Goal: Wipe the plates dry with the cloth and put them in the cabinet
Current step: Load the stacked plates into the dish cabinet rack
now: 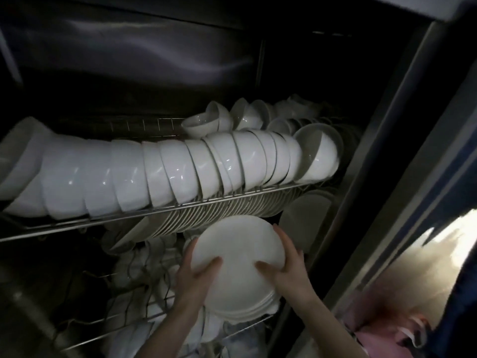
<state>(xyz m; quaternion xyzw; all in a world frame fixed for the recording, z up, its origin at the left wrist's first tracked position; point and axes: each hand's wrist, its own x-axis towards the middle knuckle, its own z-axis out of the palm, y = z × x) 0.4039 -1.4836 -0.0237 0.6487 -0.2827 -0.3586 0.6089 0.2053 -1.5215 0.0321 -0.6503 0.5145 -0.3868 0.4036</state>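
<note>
Low at 6 o'clock in the view, the left fingers (189, 250) curl round the rim of a stack of white plates (240, 249) at its 8 o'clock edge, with the thumb pressed on the top face. The right fingers (282, 235) wrap the rim at 3 o'clock, thumb also on top. So the left hand (198, 276) and right hand (289, 264) grip the stack between them, tilted inside the dark cabinet (129, 60). Just past the stack at 12 o'clock, a row of upright plates (211, 213) stands under a wire rack (154, 212) carrying nested white bowls (154, 171) on their sides. Dim crockery sits in a lower rack (124, 319) at 8 o'clock.
</note>
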